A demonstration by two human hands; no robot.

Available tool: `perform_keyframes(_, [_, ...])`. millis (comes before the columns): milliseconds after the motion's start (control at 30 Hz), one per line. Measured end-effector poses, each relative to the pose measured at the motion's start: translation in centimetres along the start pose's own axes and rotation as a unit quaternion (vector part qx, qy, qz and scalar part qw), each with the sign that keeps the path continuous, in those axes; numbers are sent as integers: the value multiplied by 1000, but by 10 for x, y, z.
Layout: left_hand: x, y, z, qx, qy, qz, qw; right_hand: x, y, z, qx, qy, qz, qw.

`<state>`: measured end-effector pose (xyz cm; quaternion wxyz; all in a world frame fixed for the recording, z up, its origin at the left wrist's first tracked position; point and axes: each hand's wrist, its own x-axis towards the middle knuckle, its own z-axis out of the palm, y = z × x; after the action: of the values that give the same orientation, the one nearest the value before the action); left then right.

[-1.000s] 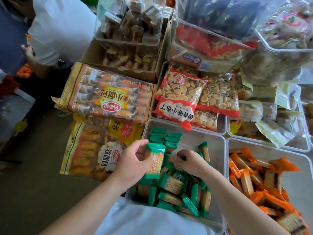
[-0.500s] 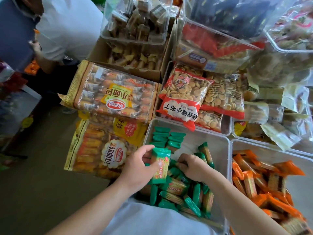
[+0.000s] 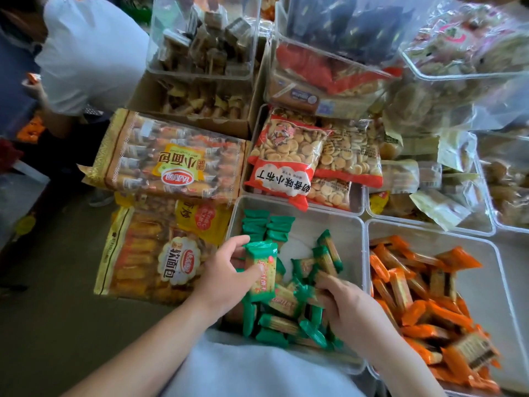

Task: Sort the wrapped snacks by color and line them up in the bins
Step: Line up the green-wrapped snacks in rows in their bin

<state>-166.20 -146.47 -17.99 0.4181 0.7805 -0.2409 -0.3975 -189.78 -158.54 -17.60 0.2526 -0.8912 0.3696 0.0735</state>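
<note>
A clear bin (image 3: 329, 222) holds green wrapped snacks: a neat row (image 3: 267, 227) stands at its far left corner and a loose heap (image 3: 289, 316) fills the near half. My left hand (image 3: 226, 276) grips a small stack of green snacks (image 3: 261, 267), held upright over the bin's left side. My right hand (image 3: 347, 305) is down in the heap, fingers closed on a green packet (image 3: 307, 293). To the right, a second clear bin (image 3: 475, 279) holds a jumble of orange wrapped snacks (image 3: 415, 299).
Big bread bags (image 3: 169, 164) lie left of the bins, biscuit bags (image 3: 289, 161) in a tray behind them. Clear boxes and a cardboard box (image 3: 200, 101) of snacks stack at the back. A person in a white shirt (image 3: 88, 50) stands far left.
My right hand has pulled back toward me, from near the stack into the loose heap, and closed on a packet. My left hand keeps the green stack almost still.
</note>
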Motion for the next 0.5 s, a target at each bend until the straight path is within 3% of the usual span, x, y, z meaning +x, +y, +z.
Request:
perform_keyframes(133, [-3, -1, 5, 4, -6, -1, 1000, -15, 0, 18, -5, -110, 29, 993])
perform_keyframes(200, [-4, -1, 5, -5, -10, -2, 1000, -15, -1, 17, -7, -130, 38, 991])
perform_keyframes(267, [-6, 2, 4, -17, -17, -1, 1000, -9, -2, 10, -9, -101, 45, 994])
perform_keyframes(367, [-4, 7, 4, -35, -53, -1, 998, 7, -19, -9, 207, -3, 66, 976])
perform_keyframes(433, [-2, 14, 9, -39, -95, 6, 995, 20, -32, -20, 373, -14, 69, 925])
perform_keyframes(500, [-1, 19, 17, -36, -120, 17, 992, 30, -36, -24, 418, -34, 46, 907])
